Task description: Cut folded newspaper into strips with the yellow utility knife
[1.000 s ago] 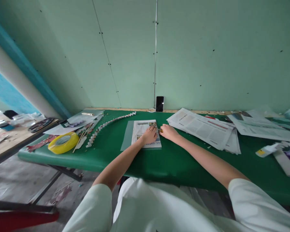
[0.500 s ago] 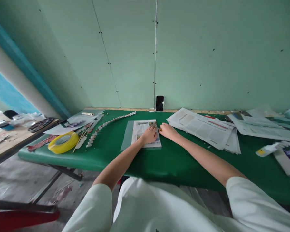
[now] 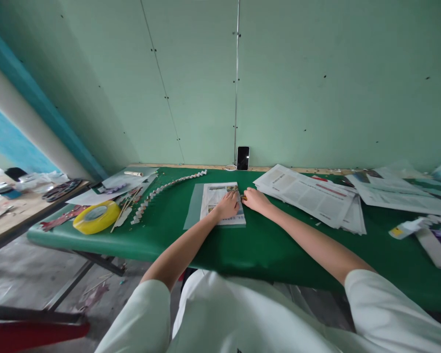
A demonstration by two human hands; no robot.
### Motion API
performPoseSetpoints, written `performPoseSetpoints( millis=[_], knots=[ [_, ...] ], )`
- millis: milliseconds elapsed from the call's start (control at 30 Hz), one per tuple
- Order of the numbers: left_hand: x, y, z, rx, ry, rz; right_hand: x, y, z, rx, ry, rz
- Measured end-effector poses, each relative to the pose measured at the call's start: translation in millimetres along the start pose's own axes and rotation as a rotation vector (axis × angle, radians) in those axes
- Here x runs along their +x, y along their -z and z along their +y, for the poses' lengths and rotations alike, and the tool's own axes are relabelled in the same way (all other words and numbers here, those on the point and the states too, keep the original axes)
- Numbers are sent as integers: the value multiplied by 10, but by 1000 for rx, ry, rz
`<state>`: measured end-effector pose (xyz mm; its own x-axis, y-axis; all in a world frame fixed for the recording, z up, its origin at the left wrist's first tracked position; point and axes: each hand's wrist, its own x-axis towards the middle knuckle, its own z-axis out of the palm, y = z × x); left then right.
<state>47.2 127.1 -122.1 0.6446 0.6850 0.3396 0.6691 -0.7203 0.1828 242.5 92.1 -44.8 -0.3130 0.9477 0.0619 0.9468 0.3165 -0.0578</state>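
My left hand (image 3: 228, 206) lies on a printed sheet of newspaper (image 3: 210, 200), fingers pointing away from me and pressing down near its right side. Beneath the newspaper is a translucent sheet (image 3: 191, 211) that sticks out to the left. Just past the paper's right edge, my right hand (image 3: 256, 199) is closed, with its knuckles up. A small yellowish-brown thing (image 3: 244, 197) shows at its fingertips, too small to name. Both hands rest low on the green tabletop (image 3: 264, 245).
Stacked newspaper sheets (image 3: 308, 196) lie to the right, with a glue bottle (image 3: 406, 228) farther over. On the left are a yellow tape roll (image 3: 112, 212), thin sticks (image 3: 127, 208) and a folded-paper chain (image 3: 158, 189). A phone (image 3: 243, 158) leans against the wall.
Almost nothing differs. Both hands stay at the right edge of the newspaper, and the sheets lie where they were.
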Motion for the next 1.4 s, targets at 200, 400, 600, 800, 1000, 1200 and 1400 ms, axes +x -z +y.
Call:
performPoseSetpoints(
  millis=[200,400,600,800,1000,1200,1400],
  knots=[
    [1,-1,9,21,15,-11,1,7,-5,2,-1,-1],
    [5,-26,-14,55,17,-29,-5,16,-10,14,-5,-6],
    [9,-62,-39,63,0,-15,3,0,-8,-1,-1,4],
    [6,-51,-26,71,24,-37,28,-15,5,4,-17,15],
    [9,-48,-42,67,10,-48,25,2,4,3,-12,4],
    [17,-72,-68,67,10,-57,17,14,1,-9,-14,4],
    [17,-61,-68,74,15,-67,36,19,-1,-4,-18,-3]
  ],
)
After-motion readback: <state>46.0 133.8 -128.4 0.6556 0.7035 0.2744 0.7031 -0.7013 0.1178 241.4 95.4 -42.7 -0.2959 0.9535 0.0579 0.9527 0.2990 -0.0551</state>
